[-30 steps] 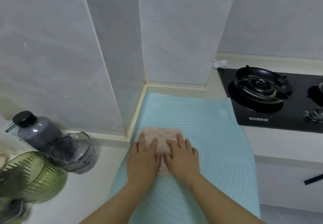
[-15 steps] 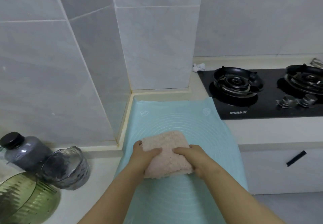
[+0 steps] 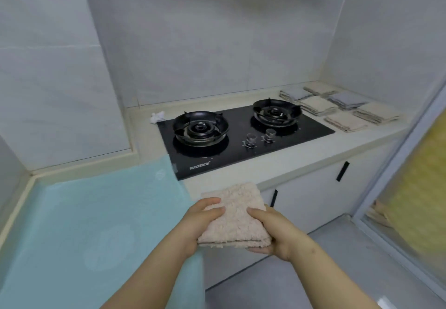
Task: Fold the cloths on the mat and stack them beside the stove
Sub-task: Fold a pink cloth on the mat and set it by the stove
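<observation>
Grip: left hand (image 3: pixel 193 229), right hand (image 3: pixel 277 234) pinch fluffy pink folded cloth (image 3: pixel 237 214), thumbs on top, beside smooth turquoise mat (image 3: pixel 84 212); flat square cloth stacks (image 3: pixel 337 108) right of glossy black stove (image 3: pixel 229 154).

Folded cloth (image 3: pixel 237 214): pale pink, fluffy, folded into a thick square; I hold it level between my left hand (image 3: pixel 201 224) and right hand (image 3: pixel 274 232), thumbs on top, off the mat's right edge.
Mat (image 3: pixel 96 212): light blue-green, flat on the counter, just left of the stove (image 3: pixel 241 144).
Stacked cloths (image 3: pixel 337 107): beige and grey, folded, in low piles right of the stove.
</observation>
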`<action>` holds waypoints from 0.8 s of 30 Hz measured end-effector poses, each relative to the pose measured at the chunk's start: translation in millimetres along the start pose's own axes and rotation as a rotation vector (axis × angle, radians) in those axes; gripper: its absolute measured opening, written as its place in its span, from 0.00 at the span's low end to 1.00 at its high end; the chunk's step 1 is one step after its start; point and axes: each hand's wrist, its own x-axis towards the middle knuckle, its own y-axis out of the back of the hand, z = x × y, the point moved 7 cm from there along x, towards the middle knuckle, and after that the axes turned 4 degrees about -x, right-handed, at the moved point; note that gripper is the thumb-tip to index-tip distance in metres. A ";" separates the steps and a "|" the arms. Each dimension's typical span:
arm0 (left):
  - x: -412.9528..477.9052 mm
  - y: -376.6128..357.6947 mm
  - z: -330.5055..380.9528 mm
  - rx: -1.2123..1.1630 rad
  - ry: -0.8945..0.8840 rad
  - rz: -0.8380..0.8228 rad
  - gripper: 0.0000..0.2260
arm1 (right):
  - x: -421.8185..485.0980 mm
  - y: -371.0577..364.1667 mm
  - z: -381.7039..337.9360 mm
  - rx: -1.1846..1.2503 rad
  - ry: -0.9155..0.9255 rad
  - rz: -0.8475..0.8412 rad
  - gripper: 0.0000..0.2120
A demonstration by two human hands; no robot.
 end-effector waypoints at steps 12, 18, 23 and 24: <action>61.0 -288.5 15.5 -0.049 -0.048 -0.175 0.19 | -31.1 282.0 -19.0 0.083 0.052 0.224 0.06; 105.9 -363.5 28.3 -0.031 -0.050 -0.197 0.19 | 1.6 362.0 -26.7 0.162 0.045 0.298 0.05; 179.5 -416.2 49.6 -0.024 -0.049 -0.206 0.16 | 57.1 426.9 -60.9 0.174 0.062 0.334 0.04; 196.2 -426.0 57.3 -0.020 -0.059 -0.203 0.16 | 72.7 441.0 -72.4 0.157 0.072 0.343 0.04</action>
